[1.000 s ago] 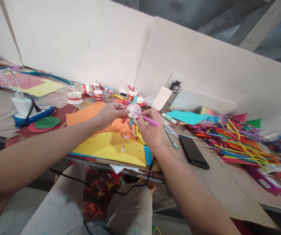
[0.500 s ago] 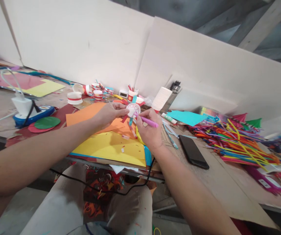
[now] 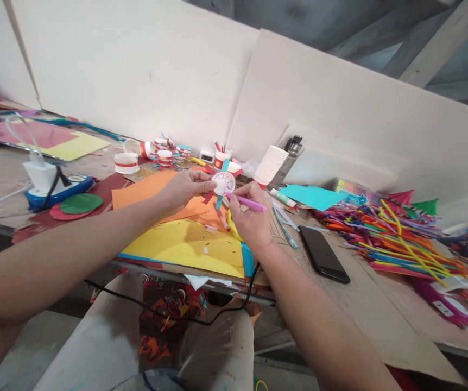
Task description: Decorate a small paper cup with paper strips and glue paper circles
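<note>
My left hand (image 3: pixel 191 190) pinches the left edge of a round white paper cup base (image 3: pixel 220 185) with red and teal strips sticking out around it. Pink curved lines are drawn along the disc's inner rim. My right hand (image 3: pixel 252 214) is closed around a pink marker (image 3: pixel 250 203), its tip at the lower right of the disc. Beneath both hands lie orange paper (image 3: pixel 144 187) and a yellow sheet (image 3: pixel 185 247) with small paper scraps. A pink marker cap (image 3: pixel 210 228) rests on the yellow sheet.
To the right lie a black phone (image 3: pixel 323 254), a glue stick (image 3: pixel 283 197) and a heap of colourful pipe cleaners (image 3: pixel 400 239). Stacked paper cups (image 3: pixel 271 164) lean near the wall. A blue power strip (image 3: pixel 61 193) sits left, beside green and red paper circles (image 3: pixel 81 203).
The marker tip has shifted slightly down along the disc's rim, and more pink lines show there. My left hand keeps its hold; the whole view has shifted slightly.
</note>
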A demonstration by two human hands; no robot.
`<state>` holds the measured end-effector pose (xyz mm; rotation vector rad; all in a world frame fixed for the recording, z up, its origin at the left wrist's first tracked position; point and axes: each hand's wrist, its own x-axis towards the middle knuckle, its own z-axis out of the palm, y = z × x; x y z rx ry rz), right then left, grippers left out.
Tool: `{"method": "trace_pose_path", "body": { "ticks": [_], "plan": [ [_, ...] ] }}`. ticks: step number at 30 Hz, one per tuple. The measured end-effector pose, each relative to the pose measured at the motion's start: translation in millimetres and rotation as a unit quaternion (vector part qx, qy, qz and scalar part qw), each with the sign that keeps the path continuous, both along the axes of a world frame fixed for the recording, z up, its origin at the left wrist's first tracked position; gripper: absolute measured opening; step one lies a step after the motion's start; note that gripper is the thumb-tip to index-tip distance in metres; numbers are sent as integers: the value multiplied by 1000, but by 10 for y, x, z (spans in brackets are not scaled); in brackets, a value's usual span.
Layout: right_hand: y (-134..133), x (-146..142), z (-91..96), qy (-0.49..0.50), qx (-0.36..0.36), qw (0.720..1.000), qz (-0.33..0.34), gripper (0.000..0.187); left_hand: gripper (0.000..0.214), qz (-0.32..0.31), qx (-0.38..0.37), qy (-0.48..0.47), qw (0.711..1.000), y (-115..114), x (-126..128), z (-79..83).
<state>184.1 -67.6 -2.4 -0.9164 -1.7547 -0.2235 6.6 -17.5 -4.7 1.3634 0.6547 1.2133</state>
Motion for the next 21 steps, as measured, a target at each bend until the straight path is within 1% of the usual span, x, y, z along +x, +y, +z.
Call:
{"method": "trace_pose_path", "body": {
  "ticks": [4,13,21],
  "plan": [
    [1,2,0,0,0,1000,2,14,29,5,1,-1,1000,5,-1,-6],
    [-1,-2,2,0,-5,1000,2,15,28,-14,-2,-9,1000,28,-13,-37],
    [1,-2,1,-4,4,1000,-1,15,26,-11,-7,-8,1000,-3,0,-3]
  ]
}}
